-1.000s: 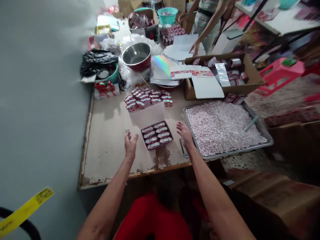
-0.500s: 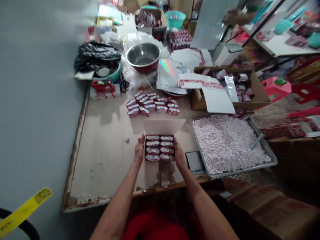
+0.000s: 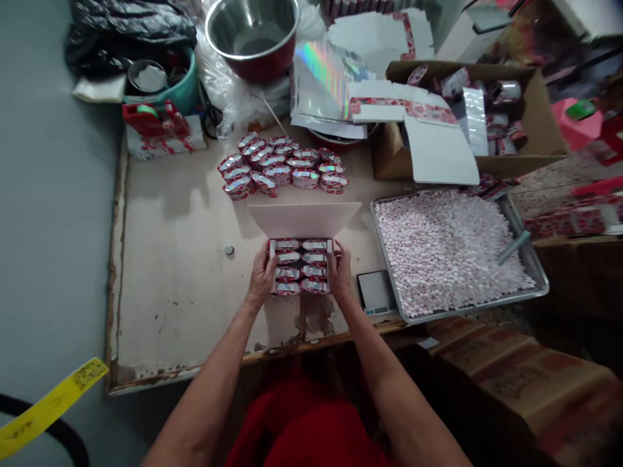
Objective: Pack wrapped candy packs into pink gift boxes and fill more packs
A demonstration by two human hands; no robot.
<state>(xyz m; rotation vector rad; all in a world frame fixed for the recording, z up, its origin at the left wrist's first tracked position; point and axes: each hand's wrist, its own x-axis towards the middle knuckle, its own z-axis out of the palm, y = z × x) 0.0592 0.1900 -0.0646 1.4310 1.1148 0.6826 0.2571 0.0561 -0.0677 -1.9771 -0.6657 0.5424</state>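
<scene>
A small carton (image 3: pixel 305 220) stands on the table with its white lid raised at the back. Inside it, red-and-white packets (image 3: pixel 288 258) are packed upright in two columns. My left hand (image 3: pixel 261 274) grips the carton's left side, thumb at the narrow white side flap. On the other side, my right hand (image 3: pixel 339 267) holds the right wall the same way, fingers curled by its flap. Behind the lid, several more packets (image 3: pixel 277 174) of the same kind stand in a loose group.
To the right, a metal tray (image 3: pixel 403 314) of small pale pellets holds a scoop (image 3: pixel 513 248), beside a flat scale (image 3: pixel 376 292). A cardboard box (image 3: pixel 389 159) stands behind it. At the back are a steel bowl (image 3: pixel 272 61) and a red tape dispenser (image 3: pixel 154 120). A small round piece (image 3: pixel 229 250) lies left.
My view has tipped down and closer. Both hands have shifted from lying along the carton's sides to gripping them, thumbs at the side flaps, which now show as white strips.
</scene>
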